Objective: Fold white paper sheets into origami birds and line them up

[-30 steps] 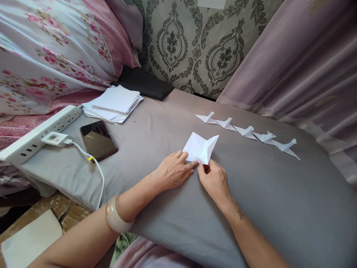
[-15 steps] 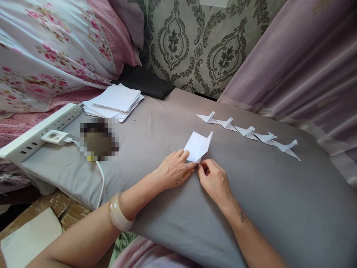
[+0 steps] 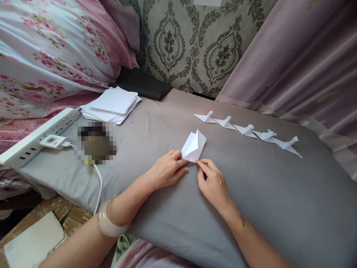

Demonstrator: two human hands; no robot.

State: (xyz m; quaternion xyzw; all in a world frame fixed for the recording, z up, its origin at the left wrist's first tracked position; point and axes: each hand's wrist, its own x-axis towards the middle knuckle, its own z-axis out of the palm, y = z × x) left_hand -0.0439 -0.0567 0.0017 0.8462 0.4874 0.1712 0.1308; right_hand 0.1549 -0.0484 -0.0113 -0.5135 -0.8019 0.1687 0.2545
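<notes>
Paper sheet [image 3: 193,148] is apparently being folded near paper birds [image 3: 245,130], left fingers [image 3: 176,153] holding it, right fingers [image 3: 202,166] touching, grip unclear; creasing is needing pressure.

Damask-patterned wall [image 3: 192,48] and draped fabric around a grey cloth-covered surface [image 3: 264,193].
Beyond the right grip [image 3: 213,182], the wall carries dark leafy medallions on paler grey, with a pale rectangle [image 3: 208,2] at its top; to the grip's far right, a mauve curtain [image 3: 292,63] falls in folds, darkening upward. Far left of the grip hangs white floral fabric [image 3: 41,48] with a pink patterned border [image 3: 96,33]. Nearer and lower left lies a brown, glossy surface [image 3: 51,203]. Soft light greys the cloth.
</notes>
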